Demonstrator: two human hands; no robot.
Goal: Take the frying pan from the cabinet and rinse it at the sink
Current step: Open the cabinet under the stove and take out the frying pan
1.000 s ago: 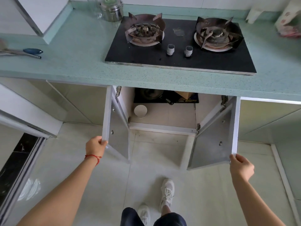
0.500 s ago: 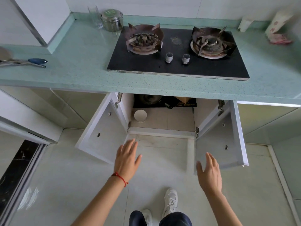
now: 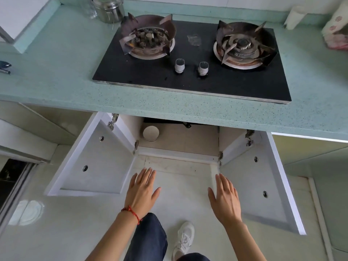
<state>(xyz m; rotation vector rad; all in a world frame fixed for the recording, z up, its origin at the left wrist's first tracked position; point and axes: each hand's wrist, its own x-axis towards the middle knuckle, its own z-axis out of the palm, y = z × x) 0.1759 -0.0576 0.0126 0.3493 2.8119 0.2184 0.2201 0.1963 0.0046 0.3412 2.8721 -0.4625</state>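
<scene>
The cabinet (image 3: pixel 178 140) under the counter stands with both doors swung wide: left door (image 3: pixel 94 162), right door (image 3: pixel 259 178). Deep inside, just below the counter edge, a dark handle tip (image 3: pixel 186 125) and a black strip show; the frying pan itself is mostly hidden. My left hand (image 3: pixel 142 189), with a red string at the wrist, reaches forward with straight fingers in front of the cabinet opening. My right hand (image 3: pixel 225 197) does the same beside the right door. Neither hand holds anything.
A black two-burner gas stove (image 3: pixel 192 72) sits in the green counter (image 3: pixel 56 72) above the cabinet. A steel canister (image 3: pixel 109 8) stands at the back left. A white round disc (image 3: pixel 151 133) lies inside the cabinet. My leg and white shoe (image 3: pixel 185 236) are on the tiled floor.
Both hands let go of the door edges and moved inward toward the cabinet opening. The doors swung fully open. The view came closer to the counter, hiding more of the cabinet's inside.
</scene>
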